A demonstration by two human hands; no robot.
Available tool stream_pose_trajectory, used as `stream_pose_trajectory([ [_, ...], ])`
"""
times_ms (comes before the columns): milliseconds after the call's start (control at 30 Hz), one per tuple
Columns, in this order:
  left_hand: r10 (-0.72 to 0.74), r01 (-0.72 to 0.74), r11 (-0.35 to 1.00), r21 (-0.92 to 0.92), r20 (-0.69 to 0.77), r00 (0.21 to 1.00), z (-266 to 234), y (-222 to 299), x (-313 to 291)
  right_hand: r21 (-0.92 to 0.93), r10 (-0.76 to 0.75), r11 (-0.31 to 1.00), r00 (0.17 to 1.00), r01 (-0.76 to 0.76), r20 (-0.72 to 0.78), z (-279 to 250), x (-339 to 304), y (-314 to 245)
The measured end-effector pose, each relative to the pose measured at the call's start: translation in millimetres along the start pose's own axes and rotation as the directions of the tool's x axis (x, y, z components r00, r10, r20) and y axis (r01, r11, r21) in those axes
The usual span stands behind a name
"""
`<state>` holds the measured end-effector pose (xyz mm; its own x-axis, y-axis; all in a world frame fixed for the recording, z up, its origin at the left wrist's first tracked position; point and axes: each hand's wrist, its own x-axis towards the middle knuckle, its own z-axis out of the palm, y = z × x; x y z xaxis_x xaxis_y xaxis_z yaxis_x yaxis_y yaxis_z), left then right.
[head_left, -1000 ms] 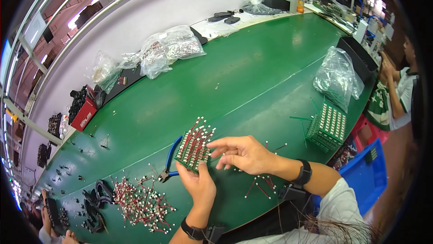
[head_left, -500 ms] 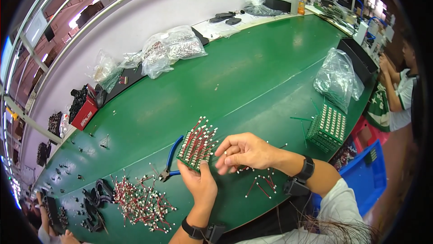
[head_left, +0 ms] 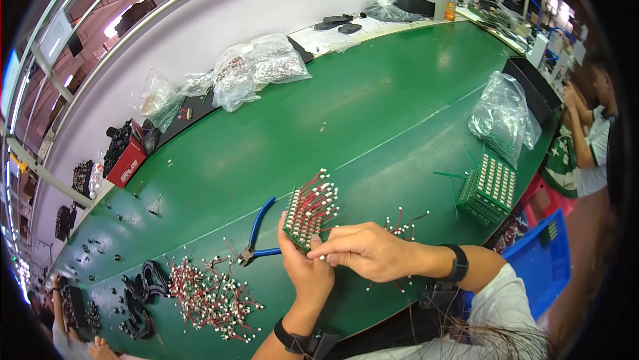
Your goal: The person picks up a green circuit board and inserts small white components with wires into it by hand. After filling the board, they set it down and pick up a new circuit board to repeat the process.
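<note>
My left hand (head_left: 306, 273) grips a green circuit board panel (head_left: 293, 217) by its near edge, tilted above the bench. Rows of white connectors cover the panel, and many short red wire leads (head_left: 316, 200) with white plugs stand out from it. At the panel's near right corner, my right hand (head_left: 376, 251) is closed in a pinch; a small white plug of a wire lead (head_left: 322, 257) shows at its fingertips, the rest covered by the fingers. Beyond my left hand lie blue-handled pliers (head_left: 258, 230). A heap of red-and-white wire leads (head_left: 210, 297) lies left of it.
A stack of green connector panels (head_left: 489, 187) and a clear plastic bag (head_left: 500, 117) stand at the right. A blue bin (head_left: 542, 253) sits beyond the bench edge. A red box (head_left: 126, 164) and bagged leads (head_left: 259, 67) are along the back. Co-workers are at far left and right.
My right hand has moved left and down to the panel's near corner, its fingers going from loosely spread to pinched. My left hand and the panel have shifted slightly right, and the panel has turned.
</note>
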<state>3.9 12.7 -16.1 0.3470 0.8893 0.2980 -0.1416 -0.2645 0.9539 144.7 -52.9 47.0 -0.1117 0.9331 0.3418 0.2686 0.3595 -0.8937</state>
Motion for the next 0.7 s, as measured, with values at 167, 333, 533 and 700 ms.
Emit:
stream_pose_trajectory([
  [167, 0.082, -0.083, 0.993, 0.086, 0.022, 0.996, 7.2, 9.6, -1.0, 0.106, 0.215, 0.973, 0.974, -0.207, -0.073, 6.0, 2.0, -0.5],
  [333, 0.067, -0.070, 0.988, 0.136, 0.026, 0.997, 8.9, 7.7, -4.4, -0.103, 0.095, 0.988, 0.976, -0.116, -0.196, 10.5, 4.0, 7.6],
  [533, 0.089, -0.098, 0.976, 0.195, 0.052, 0.995, 9.4, 8.0, -4.8, -0.188, 0.029, 0.979, 0.972, -0.074, -0.232, 14.4, 4.6, 17.8],
  [700, 0.087, -0.095, 0.978, 0.185, 0.052, 0.995, 7.3, 5.0, -5.8, -0.127, 0.041, 0.989, 0.964, -0.077, -0.261, 17.3, 3.8, 17.2],
])
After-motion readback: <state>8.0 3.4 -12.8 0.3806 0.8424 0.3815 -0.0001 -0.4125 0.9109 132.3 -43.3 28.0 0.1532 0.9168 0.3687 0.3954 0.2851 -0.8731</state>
